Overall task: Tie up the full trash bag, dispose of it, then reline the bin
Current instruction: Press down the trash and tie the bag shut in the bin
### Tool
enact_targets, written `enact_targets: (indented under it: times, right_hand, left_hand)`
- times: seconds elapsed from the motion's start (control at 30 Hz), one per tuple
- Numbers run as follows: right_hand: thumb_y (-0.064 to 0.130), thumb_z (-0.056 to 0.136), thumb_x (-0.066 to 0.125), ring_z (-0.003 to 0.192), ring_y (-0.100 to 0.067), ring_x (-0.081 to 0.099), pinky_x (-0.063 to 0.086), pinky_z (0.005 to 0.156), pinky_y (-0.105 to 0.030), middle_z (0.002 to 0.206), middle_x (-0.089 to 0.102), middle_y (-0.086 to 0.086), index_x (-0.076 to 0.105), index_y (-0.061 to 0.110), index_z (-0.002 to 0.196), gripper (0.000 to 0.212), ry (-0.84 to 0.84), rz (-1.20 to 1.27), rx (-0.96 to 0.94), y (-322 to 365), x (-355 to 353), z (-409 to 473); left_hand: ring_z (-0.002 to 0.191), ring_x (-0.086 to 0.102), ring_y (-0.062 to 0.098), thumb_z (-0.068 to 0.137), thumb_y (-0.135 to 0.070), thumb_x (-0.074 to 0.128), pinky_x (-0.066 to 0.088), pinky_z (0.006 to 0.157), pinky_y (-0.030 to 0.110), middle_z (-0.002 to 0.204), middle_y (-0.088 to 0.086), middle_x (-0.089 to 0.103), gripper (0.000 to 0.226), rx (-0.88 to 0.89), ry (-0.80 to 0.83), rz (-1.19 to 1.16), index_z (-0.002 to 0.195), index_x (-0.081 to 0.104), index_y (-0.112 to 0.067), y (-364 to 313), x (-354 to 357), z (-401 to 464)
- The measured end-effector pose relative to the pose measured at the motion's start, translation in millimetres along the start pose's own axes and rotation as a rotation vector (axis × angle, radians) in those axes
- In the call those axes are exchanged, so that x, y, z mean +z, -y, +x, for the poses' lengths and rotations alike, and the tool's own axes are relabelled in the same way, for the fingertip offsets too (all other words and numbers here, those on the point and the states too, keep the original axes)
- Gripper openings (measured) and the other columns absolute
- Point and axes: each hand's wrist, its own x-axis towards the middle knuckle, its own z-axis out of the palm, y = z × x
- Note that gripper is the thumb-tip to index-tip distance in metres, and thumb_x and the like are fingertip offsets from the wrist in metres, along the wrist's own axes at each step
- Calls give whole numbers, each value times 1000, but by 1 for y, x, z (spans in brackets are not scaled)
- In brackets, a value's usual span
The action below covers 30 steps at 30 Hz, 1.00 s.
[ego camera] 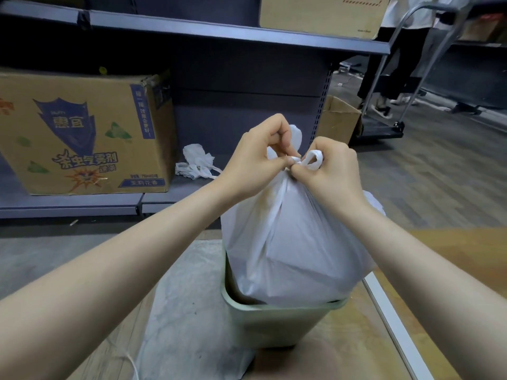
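Both arms reach forward and meet over the top of the trash bag [288, 242]. The left hand [258, 157] has its fingers [282, 138] curled tight, thumb and forefinger pinching one twisted handle of the bag at the knot. The right hand [329, 168] pinches the other handle, which stands up as a small white loop just above its knuckles. The two thumbs nearly touch at the knot.

The white bag is full and bulging, its lower part sitting inside a pale green bin [274, 319] on the floor, the upper part standing well above the rim. Something brownish shows faintly through the plastic, but I cannot tell what is inside.

Behind, a printed cardboard box [82, 133] rests on the lower shelf [68, 207], and a crumpled white plastic bag [197, 161] lies beside it. A second box [318, 15] on the upper shelf is cut off at the top. Far right, a person's legs [384, 78] stand by a cart [384, 127], partly out of view.
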Motion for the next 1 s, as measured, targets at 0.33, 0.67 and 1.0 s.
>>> enact_targets:
  times: [0.33, 0.67, 1.0]
  right_hand:
    - [11, 70, 65, 46, -11, 29, 21, 47, -25, 47, 31, 10, 36, 16, 58, 31, -263, 14, -158, -13, 6, -4]
    - [10, 72, 68, 48, -25, 44, 32, 44, -37, 51, 51, -11, 50, -3, 55, 28, -248, 59, -382, -22, 4, -7]
    - [6, 73, 68, 48, -30, 47, 35, 45, -37, 52, 54, -15, 53, -5, 56, 26, -236, 52, -464, -27, 3, -6]
  left_hand:
    - [86, 65, 10, 88, 2, 59, 56, 76, 21, 98, 1, 66, 22, -370, 235, -280, 102, 68, -12, 1, -9, 1]
    - [77, 62, 7, 78, -7, 75, 58, 70, 24, 86, 1, 61, 15, -320, 175, -182, 88, 64, -12, 3, -7, 1]
    - [92, 67, 7, 91, -6, 60, 53, 92, 22, 95, 0, 73, 17, -365, 269, -303, 102, 71, -12, 3, -2, -7]
